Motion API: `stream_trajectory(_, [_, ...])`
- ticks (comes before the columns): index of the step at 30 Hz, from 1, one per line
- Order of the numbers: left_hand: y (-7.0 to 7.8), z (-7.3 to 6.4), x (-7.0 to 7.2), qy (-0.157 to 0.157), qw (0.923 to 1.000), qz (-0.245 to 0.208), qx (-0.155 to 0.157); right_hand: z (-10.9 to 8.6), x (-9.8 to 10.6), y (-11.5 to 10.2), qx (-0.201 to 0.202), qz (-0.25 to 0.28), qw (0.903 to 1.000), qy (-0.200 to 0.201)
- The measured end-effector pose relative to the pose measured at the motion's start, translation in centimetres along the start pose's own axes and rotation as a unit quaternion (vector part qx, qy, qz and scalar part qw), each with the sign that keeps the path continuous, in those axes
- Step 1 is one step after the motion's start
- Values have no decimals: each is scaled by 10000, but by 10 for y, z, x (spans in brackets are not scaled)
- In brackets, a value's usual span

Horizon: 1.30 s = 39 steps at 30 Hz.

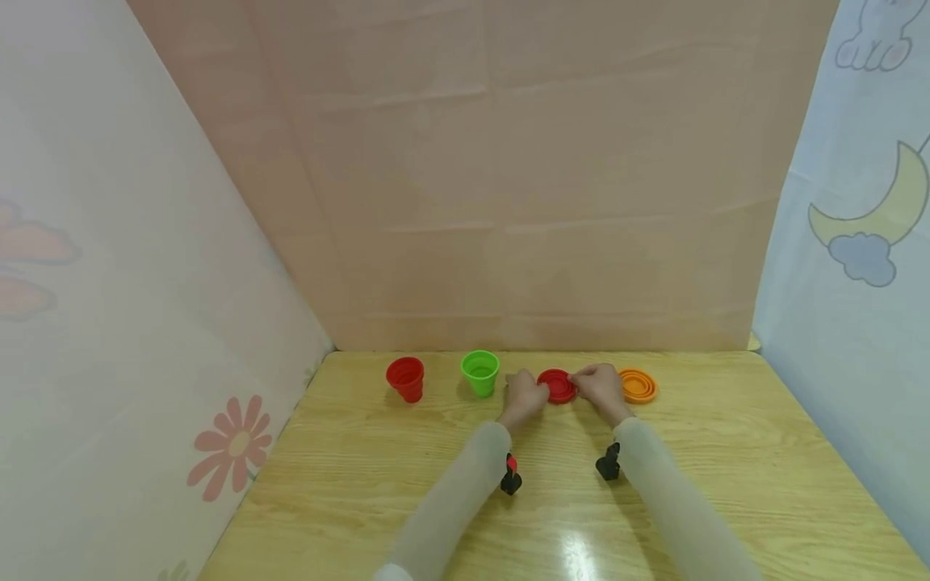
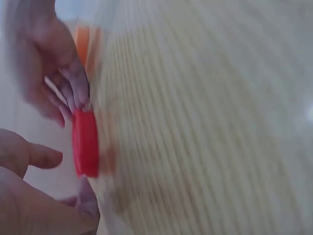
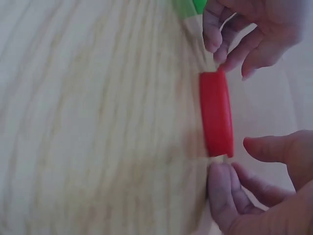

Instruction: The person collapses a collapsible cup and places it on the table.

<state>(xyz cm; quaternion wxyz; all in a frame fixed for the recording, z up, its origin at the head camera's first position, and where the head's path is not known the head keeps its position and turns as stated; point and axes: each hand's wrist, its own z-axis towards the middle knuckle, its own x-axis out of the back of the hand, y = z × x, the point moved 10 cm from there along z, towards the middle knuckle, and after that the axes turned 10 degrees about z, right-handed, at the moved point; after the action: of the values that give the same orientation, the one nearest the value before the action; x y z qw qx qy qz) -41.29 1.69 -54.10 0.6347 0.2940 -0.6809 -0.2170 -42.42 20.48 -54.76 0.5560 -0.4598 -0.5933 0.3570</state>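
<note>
Head view first: both hands meet at a flattened red cup (image 1: 556, 386) on the wooden table (image 1: 726, 452), between a standing green cup (image 1: 480, 373) and a flattened orange cup (image 1: 638, 386). Left wrist view: the left hand (image 2: 29, 196) has fingertips at the red cup's edge. Right wrist view: the right hand (image 3: 264, 196) pinches its near edge.

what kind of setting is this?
Likely a staged tabletop recording booth: a wooden table walled by hung printed cloth panels, with collapsible cups in a row, the flattened red cup between both hands.
</note>
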Motion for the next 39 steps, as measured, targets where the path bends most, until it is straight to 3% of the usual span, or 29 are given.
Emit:
stream_trajectory(3, [4,-12,5,225,9991,258,-270,-5,1,-8,86,-282,9995,102])
stream_trajectory(6, [4,-26,7,-93,9974,83,-709,-11,-1,-17,173,-357,9992,46])
stream_trajectory(11, [-9,-46,21,-778,9862,-158,-1455,-22,-13,-36,430,-253,9986,-158])
stream_trajectory(15, [-31,-48,43,-1123,9800,-310,-1611,-31,-31,-52,793,-191,9955,-476])
stream_trajectory(20, [-55,-43,69,-1266,9788,-149,-1605,-44,-55,-64,1131,115,9882,-1025])
stream_trajectory(27, [-73,-32,101,-1297,9780,215,-1619,-55,-85,-68,1382,422,9737,-1761])
stream_trajectory(32, [-86,-26,109,-1596,9781,162,-1323,-57,-103,-67,1268,736,9656,-2149])
stream_trajectory(39, [-101,-13,109,-1495,9851,38,-847,-51,-126,-67,1075,978,9615,-2334])
